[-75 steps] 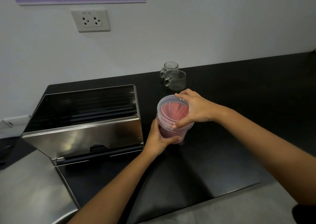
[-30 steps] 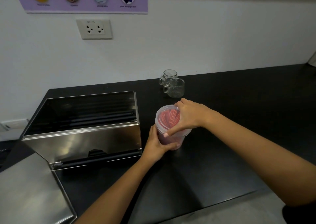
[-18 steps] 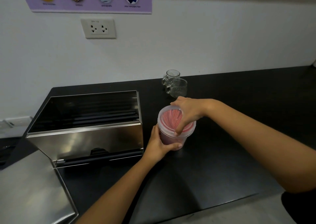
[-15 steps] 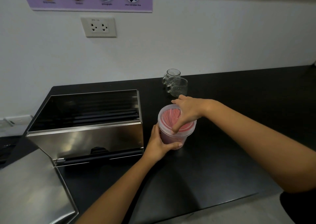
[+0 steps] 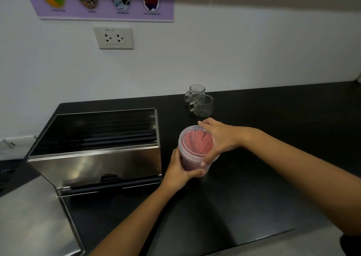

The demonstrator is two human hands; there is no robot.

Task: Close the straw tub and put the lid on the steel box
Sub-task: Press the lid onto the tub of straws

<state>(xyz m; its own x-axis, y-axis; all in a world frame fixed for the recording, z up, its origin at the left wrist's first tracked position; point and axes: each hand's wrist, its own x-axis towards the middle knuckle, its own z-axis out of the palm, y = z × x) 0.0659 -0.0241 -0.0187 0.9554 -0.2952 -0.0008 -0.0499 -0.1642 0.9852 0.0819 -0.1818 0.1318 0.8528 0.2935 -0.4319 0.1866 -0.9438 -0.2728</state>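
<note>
The straw tub stands mid-counter, just right of the open steel box. Its side is gripped by the left hand; its clear lid is clasped by the right hand.

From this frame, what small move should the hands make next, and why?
Probably press the clear lid down around its rim: the right hand lies over it, the left hand steadies the straw tub. Whether it has sealed is unclear; the steel box stands open, its lid beside it.
</note>
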